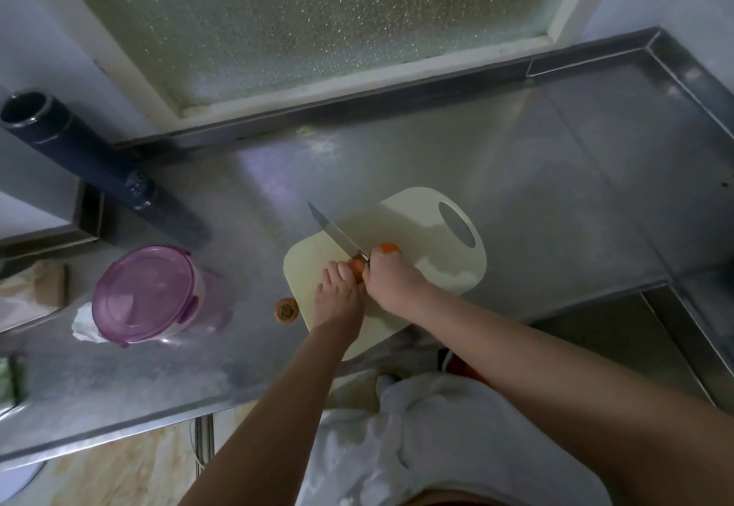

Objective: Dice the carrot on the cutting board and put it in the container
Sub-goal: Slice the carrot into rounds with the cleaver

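In the head view, the carrot [357, 267] lies on the cream cutting board [421, 227], near the middle of its left half. Its long axis runs roughly left to right across the board, with the right end angled slightly away from me. Only two orange patches show, one between the two hands and one just past the right hand's knuckles. The rest is hidden, so I cannot tell which end is the thicker one.

The left hand [337, 299] reaches in from the near side. Its fingers [331, 271] are bent down over the carrot's left part and hold it against the board. The right hand [391, 283] sits just beside it, touching it, with the fingers wrapped round the handle of a knife [335, 231]. The blade crosses the carrot between the two hands and points away to the far left, its tip past the board's edge. The carrot therefore lies under both hands, left fingers on one side of the blade and right fist on the other.

The board rests on a steel counter [516, 172], its handle hole at the far right. A cut carrot stub [286, 310] lies on the counter just off the board's left edge. Further left stands the round container [206, 295], well apart from the board, its purple lid [143, 295] on.
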Demonstrator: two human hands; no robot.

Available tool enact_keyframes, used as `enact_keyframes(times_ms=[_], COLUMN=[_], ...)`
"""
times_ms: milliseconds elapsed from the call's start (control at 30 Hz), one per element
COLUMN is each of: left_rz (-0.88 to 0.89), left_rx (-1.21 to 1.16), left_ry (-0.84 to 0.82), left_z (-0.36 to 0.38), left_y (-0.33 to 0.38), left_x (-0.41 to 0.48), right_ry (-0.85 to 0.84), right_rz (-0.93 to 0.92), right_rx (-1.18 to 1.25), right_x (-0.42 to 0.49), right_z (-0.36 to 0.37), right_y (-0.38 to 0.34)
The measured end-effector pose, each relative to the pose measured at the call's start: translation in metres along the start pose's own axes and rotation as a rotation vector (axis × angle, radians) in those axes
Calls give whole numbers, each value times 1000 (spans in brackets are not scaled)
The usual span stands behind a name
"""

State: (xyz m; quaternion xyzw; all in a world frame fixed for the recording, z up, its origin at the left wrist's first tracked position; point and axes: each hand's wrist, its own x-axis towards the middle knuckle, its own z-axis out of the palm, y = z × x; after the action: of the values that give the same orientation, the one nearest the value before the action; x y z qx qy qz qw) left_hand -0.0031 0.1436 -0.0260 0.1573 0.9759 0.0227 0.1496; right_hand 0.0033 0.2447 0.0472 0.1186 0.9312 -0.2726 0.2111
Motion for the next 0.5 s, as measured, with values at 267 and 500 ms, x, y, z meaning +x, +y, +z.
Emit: enact_keyframes(times_ms=[267,500], left_rz=[4,3], left_rx=[-10,-91], left_ry=[-21,-50], left_z=[-3,-3], left_y=[-6,-7], left_x=[1,4], right_ry=[-80,-146], right_rz=[-5,-22], right_rx=[86,100], right_x=[0,-33], right_z=[-4,-16], right_y=[9,42])
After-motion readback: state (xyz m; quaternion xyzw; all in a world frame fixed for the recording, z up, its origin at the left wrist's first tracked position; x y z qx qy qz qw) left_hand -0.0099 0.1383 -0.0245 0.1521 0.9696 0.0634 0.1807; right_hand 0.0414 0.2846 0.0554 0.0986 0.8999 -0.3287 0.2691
